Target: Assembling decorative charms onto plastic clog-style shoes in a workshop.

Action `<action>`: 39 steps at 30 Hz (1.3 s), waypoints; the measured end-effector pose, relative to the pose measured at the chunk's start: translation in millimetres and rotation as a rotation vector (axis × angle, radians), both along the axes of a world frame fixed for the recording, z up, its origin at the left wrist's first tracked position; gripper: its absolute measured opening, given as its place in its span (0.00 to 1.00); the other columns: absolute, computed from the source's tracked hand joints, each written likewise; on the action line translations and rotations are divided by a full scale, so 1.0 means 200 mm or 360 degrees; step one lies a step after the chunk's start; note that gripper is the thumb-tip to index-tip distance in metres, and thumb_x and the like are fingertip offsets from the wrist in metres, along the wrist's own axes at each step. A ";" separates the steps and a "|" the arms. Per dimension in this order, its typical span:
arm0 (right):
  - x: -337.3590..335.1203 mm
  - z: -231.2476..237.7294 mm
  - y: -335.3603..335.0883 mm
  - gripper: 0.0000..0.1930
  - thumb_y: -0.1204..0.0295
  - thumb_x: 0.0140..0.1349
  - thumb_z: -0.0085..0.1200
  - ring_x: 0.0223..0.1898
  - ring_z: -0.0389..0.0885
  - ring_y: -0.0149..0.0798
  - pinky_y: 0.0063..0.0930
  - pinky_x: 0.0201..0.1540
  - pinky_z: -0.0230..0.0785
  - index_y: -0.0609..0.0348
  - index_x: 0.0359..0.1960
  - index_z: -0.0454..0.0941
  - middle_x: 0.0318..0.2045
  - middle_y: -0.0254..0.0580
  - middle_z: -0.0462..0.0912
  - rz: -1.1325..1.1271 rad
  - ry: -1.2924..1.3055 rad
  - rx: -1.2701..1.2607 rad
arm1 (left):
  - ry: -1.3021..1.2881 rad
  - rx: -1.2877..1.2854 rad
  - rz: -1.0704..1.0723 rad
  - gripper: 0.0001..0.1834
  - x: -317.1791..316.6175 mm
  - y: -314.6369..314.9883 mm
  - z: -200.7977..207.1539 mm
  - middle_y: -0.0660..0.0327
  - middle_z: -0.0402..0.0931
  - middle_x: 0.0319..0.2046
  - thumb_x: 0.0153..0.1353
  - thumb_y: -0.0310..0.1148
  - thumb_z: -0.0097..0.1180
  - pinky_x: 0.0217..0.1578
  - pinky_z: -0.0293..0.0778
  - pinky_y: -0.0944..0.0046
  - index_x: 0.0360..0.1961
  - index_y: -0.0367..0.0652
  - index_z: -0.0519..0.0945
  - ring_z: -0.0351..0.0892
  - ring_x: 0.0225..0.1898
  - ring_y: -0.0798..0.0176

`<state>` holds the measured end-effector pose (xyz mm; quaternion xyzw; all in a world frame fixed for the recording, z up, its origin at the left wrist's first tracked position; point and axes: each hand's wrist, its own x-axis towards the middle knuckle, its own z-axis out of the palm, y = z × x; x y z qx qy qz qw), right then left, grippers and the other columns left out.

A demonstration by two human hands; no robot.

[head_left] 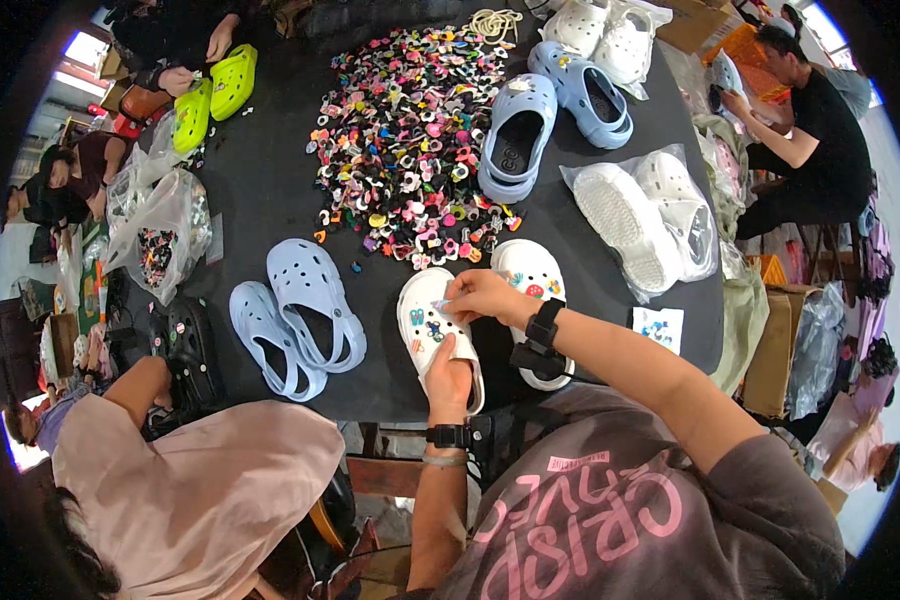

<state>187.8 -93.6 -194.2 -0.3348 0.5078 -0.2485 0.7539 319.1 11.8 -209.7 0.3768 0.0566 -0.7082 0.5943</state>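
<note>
A white clog (433,318) with several colourful charms on its upper lies at the table's near edge. My left hand (448,384) is closed on its side near the strap, thumb on the upper. Above the toe, my right hand (488,297) is closed in a pinch; a small pale piece shows at the fingertips, too small to name surely. The matching white clog (538,262), also with charms, stands just right, partly hidden by my right wrist. Beyond the toes spreads a big pile of loose shoe charms (410,130).
Light-blue clogs (315,295) stand left; another blue pair (518,135) stands beyond on the right. Bagged white clogs (640,225) and a small packet (657,328) lie right. Across the table, a person's hands (178,82) work on lime clogs (232,82). Someone sits close on my left.
</note>
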 end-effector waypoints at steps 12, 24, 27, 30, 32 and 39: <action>0.00 0.03 -0.05 0.08 0.76 0.53 0.64 0.25 0.81 0.29 0.20 0.29 0.77 0.59 0.29 0.75 0.26 0.36 0.81 0.0092 -0.0044 0.0328 | 0.0025 -0.0001 0.0009 0.25 0.00 -0.01 -0.01 0.58 0.71 0.54 0.60 0.16 0.51 0.61 0.61 0.57 0.59 0.39 0.67 0.69 0.56 0.59; 0.00 0.02 -0.04 0.08 0.74 0.53 0.63 0.24 0.81 0.28 0.20 0.29 0.75 0.57 0.27 0.74 0.23 0.36 0.80 0.0063 -0.0036 0.0455 | 0.0031 -0.0020 -0.0067 0.23 0.01 0.00 -0.02 0.59 0.71 0.54 0.62 0.20 0.52 0.59 0.62 0.57 0.59 0.38 0.66 0.69 0.56 0.59; -0.01 0.00 -0.03 0.08 0.74 0.54 0.63 0.26 0.81 0.28 0.19 0.31 0.75 0.56 0.28 0.73 0.25 0.35 0.80 0.0068 -0.0058 0.0386 | 0.0010 0.0013 -0.0065 0.23 0.01 0.00 -0.02 0.58 0.71 0.53 0.62 0.20 0.52 0.59 0.62 0.57 0.59 0.36 0.66 0.69 0.55 0.59; -0.04 -0.03 0.05 0.09 0.74 0.56 0.62 0.30 0.81 0.28 0.18 0.34 0.75 0.57 0.31 0.73 0.29 0.35 0.80 -0.0011 -0.0347 0.0363 | -0.0059 -0.0005 -0.0042 0.22 -0.01 0.00 0.01 0.57 0.72 0.52 0.62 0.22 0.53 0.58 0.63 0.58 0.57 0.35 0.68 0.70 0.54 0.60; -0.03 0.01 0.13 0.07 0.74 0.56 0.61 0.25 0.79 0.28 0.20 0.29 0.74 0.62 0.31 0.76 0.26 0.37 0.80 -0.0157 -0.0344 0.0427 | -0.0070 0.0030 -0.0016 0.20 0.00 0.01 -0.01 0.57 0.72 0.51 0.62 0.22 0.53 0.57 0.64 0.59 0.56 0.35 0.69 0.71 0.54 0.60; -0.03 0.06 0.12 0.08 0.74 0.54 0.63 0.27 0.81 0.29 0.20 0.30 0.75 0.62 0.30 0.76 0.27 0.38 0.81 0.0026 -0.0031 0.0253 | -0.0121 -0.0065 -0.0039 0.17 -0.01 0.04 -0.01 0.57 0.74 0.48 0.62 0.22 0.52 0.54 0.66 0.60 0.52 0.35 0.72 0.72 0.51 0.60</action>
